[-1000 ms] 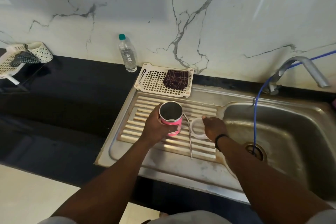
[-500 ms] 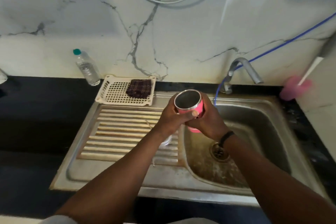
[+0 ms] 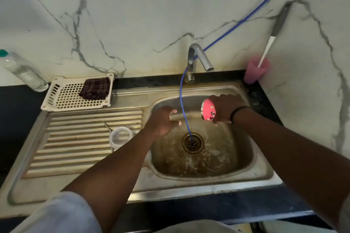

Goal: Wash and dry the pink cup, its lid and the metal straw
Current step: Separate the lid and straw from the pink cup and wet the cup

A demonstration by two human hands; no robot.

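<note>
My right hand (image 3: pixel 224 108) grips the pink cup (image 3: pixel 208 109) over the sink basin (image 3: pixel 244 162), tipped on its side with its base facing left. My left hand (image 3: pixel 163 120) hovers over the basin's left side, fingers loosely curled and holding nothing. The clear lid (image 3: pixel 121 137) lies on the ribbed drainboard (image 3: pixel 79 138), partly behind my left forearm. The metal straw (image 3: pixel 107 125) lies beside the lid, only its upper end showing.
A tap (image 3: pixel 198 58) stands behind the basin with a blue hose (image 3: pixel 182 104) running down into the drain (image 3: pixel 193 142). A white basket (image 3: pixel 62 94) holds a dark cloth (image 3: pixel 95 89). A water bottle (image 3: pixel 22 71) stands far left; a pink tumbler (image 3: pixel 255 73) back right.
The cup passed from my left hand to my right and moved right over the basin, now tipped sideways. My left hand let go of it. The view shifted toward the sink.
</note>
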